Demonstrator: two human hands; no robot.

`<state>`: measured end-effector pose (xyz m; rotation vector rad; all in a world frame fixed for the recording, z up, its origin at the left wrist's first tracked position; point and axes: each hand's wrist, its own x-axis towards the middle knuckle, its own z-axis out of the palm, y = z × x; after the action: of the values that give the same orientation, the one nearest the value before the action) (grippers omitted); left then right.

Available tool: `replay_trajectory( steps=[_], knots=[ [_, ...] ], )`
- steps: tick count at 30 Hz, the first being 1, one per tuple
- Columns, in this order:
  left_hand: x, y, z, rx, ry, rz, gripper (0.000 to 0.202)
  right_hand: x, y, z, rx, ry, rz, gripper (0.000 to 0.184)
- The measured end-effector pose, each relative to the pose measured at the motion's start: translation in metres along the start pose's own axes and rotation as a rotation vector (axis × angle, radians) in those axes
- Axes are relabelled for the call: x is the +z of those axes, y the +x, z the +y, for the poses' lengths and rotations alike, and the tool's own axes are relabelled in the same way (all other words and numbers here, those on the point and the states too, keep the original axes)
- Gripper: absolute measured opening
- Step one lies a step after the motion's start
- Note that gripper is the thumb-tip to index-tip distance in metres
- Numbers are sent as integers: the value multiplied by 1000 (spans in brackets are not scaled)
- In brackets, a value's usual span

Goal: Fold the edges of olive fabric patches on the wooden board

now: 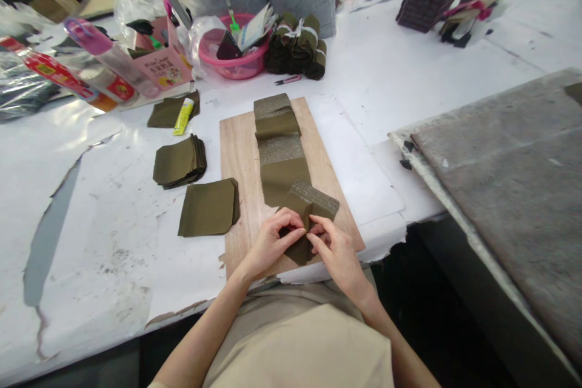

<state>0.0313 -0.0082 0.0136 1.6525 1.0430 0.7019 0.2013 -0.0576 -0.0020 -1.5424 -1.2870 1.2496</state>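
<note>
An olive-green fabric piece (297, 251) with a speckled grey band lies near the front of a wooden board (240, 163). My left hand (284, 231) pinches its raised fold from the left, thumb and forefinger together. From the right, my right hand (330, 239) pinches the same fold, the fingertips of both hands nearly touching. Part of the fabric is hidden under my fingers. Beyond it, more olive pieces with speckled bands (284, 179) overlap in a column up the board. Left of my hands sits a small stack of olive fabric squares (207, 209), partly over the board's edge.
Another fabric stack (177, 160) and a yellow tube (183, 116) on olive pieces lie at left. Behind stand a pink basket (236, 70), rolled olive bundles (300, 48), pink-handled snips (288, 80) and bottles (54, 70). A grey padded surface (500, 176) is at right.
</note>
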Motion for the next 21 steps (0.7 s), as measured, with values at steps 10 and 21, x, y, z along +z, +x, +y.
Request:
replay_trajectory(
  steps=[10, 21],
  knots=[
    [2, 1, 4, -110, -7, -30, 18, 1, -2, 1, -51, -88, 30, 35],
    [9, 1, 7, -199, -6, 18, 11, 1, -2, 2, -111, -160, 43, 34]
  ],
)
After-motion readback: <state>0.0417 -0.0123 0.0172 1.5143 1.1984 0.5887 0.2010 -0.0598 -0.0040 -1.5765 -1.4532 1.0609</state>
